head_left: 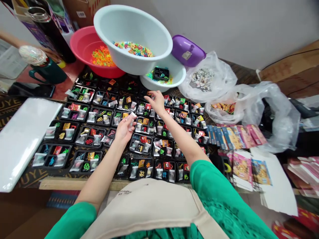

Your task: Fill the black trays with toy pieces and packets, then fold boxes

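Observation:
Many black compartment trays (57, 156) cover the table, each holding small coloured toys and clear packets. My left hand (124, 128) hovers over the middle trays with its fingers closed on a few small clear packets (132, 121). My right hand (156, 100) reaches farther back over the far row of trays, fingers bent down in a pinch just in front of the small white bowl (179, 78); what it pinches is too small to name.
A large white basin (109, 26) with coloured pieces sits stacked above a red basin (79, 44) and the small bowl. A purple lid (186, 49), plastic bags (219, 76), printed cards (234, 136) lie right. A white sheet (22, 132), green mug (47, 71), another person's arm (10, 38) are left.

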Demonstrator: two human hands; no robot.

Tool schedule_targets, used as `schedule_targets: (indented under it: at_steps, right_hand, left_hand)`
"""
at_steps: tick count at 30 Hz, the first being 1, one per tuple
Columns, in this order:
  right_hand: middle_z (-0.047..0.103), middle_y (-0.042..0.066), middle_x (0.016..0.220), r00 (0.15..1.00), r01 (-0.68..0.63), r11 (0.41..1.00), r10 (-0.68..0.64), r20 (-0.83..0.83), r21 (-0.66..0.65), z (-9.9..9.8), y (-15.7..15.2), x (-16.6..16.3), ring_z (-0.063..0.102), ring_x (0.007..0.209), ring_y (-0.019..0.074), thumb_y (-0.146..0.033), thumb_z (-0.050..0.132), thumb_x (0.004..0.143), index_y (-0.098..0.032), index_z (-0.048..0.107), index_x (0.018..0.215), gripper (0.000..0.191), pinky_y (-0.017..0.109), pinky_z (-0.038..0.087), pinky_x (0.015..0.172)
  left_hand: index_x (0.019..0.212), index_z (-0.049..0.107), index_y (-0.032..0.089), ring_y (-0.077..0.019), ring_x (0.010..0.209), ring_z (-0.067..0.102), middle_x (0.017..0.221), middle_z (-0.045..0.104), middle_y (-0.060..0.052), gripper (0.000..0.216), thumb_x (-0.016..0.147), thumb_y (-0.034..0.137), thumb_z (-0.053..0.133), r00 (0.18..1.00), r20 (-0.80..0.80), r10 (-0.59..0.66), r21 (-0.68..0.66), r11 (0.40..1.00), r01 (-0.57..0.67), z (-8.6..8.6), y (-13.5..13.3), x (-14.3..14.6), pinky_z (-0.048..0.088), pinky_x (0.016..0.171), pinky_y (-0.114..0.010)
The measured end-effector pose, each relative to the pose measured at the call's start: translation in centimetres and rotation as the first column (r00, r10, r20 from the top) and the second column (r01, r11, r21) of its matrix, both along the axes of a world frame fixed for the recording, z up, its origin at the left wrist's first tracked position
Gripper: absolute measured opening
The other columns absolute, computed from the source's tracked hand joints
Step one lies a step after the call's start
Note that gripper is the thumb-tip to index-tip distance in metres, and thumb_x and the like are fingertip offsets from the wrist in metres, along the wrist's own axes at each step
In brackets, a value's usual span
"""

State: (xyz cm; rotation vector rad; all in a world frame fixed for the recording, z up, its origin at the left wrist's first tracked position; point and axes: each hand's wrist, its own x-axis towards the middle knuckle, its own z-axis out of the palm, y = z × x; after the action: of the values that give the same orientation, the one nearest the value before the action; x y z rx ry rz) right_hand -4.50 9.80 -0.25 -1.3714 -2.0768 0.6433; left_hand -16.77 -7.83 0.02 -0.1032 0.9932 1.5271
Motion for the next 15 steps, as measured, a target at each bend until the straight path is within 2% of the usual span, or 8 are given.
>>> schedule_targets:
  at_steps: [1,3,5,6,8,10,12,15]
  right_hand:
    - [0.07,0.006,0.093,0.991,-0.116,0.992,0.112,-0.067,-0.055,0.6,-1.7,-0.3,0.06,0.083,0.0169,-0.042,0.068,0.086,-0.019,0.074,0.102,0.028,0.031,0.049,0.082]
    - [0.071,0.003,0.084,0.911,-0.383,0.906,0.338,-0.235,-0.179,1.6,-5.2,-0.9,0.062,0.075,0.0153,-0.048,0.063,0.088,-0.02,0.075,0.095,0.031,0.028,0.049,0.072]
    - [0.073,0.002,0.083,0.842,-0.494,0.839,0.396,-0.366,-0.228,2.2,-8.4,-1.3,0.063,0.073,0.0147,-0.046,0.065,0.086,-0.019,0.075,0.093,0.029,0.027,0.05,0.07]
    - [0.074,0.002,0.085,0.825,-0.504,0.83,0.381,-0.418,-0.238,2.4,-9.5,-1.5,0.065,0.074,0.0148,-0.044,0.067,0.085,-0.019,0.075,0.093,0.027,0.028,0.051,0.072]
    - [0.074,0.002,0.085,0.804,-0.49,0.832,0.315,-0.504,-0.262,2.5,-10.5,-1.7,0.066,0.075,0.015,-0.039,0.069,0.082,-0.018,0.074,0.09,0.023,0.028,0.053,0.074]
    - [0.074,0.003,0.084,0.796,-0.471,0.834,0.262,-0.546,-0.287,2.5,-9.6,-1.9,0.066,0.074,0.0151,-0.036,0.069,0.08,-0.017,0.073,0.087,0.02,0.028,0.053,0.074]
    - [0.074,0.002,0.083,0.832,-0.394,0.884,0.226,-0.506,-0.253,2.3,-7.0,-2.2,0.064,0.072,0.015,-0.034,0.066,0.082,-0.017,0.072,0.087,0.019,0.028,0.053,0.073]
    - [0.072,0.003,0.085,0.954,-0.134,0.989,0.111,-0.279,-0.067,1.4,-1.3,-3.0,0.064,0.079,0.0165,-0.028,0.059,0.086,-0.017,0.072,0.09,0.018,0.03,0.051,0.081]
  left_hand:
    - [0.086,0.062,0.014,-0.0025,0.05,0.055,0.079,0.068,-0.001,0.016,0.079,0.014,0.076,0.999,-0.022,0.03,0.004,1.0,-0.029,0.0,0.0,0.1,0.03,0.036,-0.01]
    - [0.082,0.061,0.015,-0.0016,0.047,0.049,0.069,0.062,0.004,0.024,0.074,0.021,0.083,0.991,-0.08,0.108,0.014,0.994,-0.108,-0.1,0.0,0.3,0.029,0.037,-0.011]
    - [0.082,0.062,0.016,-0.0011,0.045,0.045,0.066,0.057,0.006,0.029,0.072,0.03,0.085,0.978,-0.133,0.161,0.035,0.987,-0.158,0.0,0.0,0.7,0.029,0.037,-0.012]
    - [0.082,0.063,0.016,-0.0013,0.045,0.044,0.065,0.056,0.006,0.031,0.071,0.034,0.085,0.974,-0.153,0.166,0.054,0.986,-0.159,0.1,-0.1,0.8,0.028,0.037,-0.012]
    - [0.082,0.064,0.016,-0.0023,0.046,0.045,0.066,0.056,0.005,0.033,0.071,0.039,0.084,0.971,-0.187,0.147,0.096,0.987,-0.131,0.2,-0.2,1.0,0.029,0.038,-0.013]
    - [0.086,0.067,0.017,-0.0034,0.05,0.049,0.07,0.058,0.003,0.031,0.072,0.038,0.083,0.97,-0.216,0.111,0.124,0.989,-0.086,0.3,-0.3,0.9,0.032,0.04,-0.014]
    - [0.095,0.069,0.018,-0.0052,0.057,0.055,0.079,0.063,0.001,0.028,0.072,0.03,0.08,0.973,-0.221,0.063,0.128,0.991,-0.035,0.2,-0.2,0.7,0.038,0.045,-0.014]
    - [0.105,0.067,0.019,-0.0096,0.072,0.066,0.088,0.067,-0.002,0.038,0.068,0.01,0.07,0.985,-0.168,0.024,0.101,0.995,-0.007,-0.2,0.0,0.3,0.049,0.06,-0.016]
